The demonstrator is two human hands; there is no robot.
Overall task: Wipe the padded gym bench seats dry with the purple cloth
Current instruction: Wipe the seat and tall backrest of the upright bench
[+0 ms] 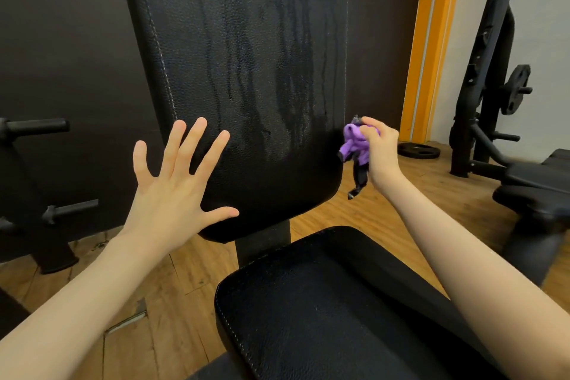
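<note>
A black padded backrest [246,71] stands upright before me, streaked with wet runs down its middle and right side. Below it lies the black padded seat [324,302]. My left hand [175,182] is spread wide, fingers straight, over the backrest's lower left corner; I cannot tell whether it touches. My right hand [381,148] grips a bunched purple cloth [354,145] just off the backrest's lower right edge, a dark end of the cloth dangling below the fist.
Another black weight machine [487,86] with a plate on a peg stands at the right, its bench pad [536,179] low beside it. A weight plate [418,149] lies on the wooden floor. Dark rack pegs [37,125] jut out at left. An orange pillar [428,40] rises behind.
</note>
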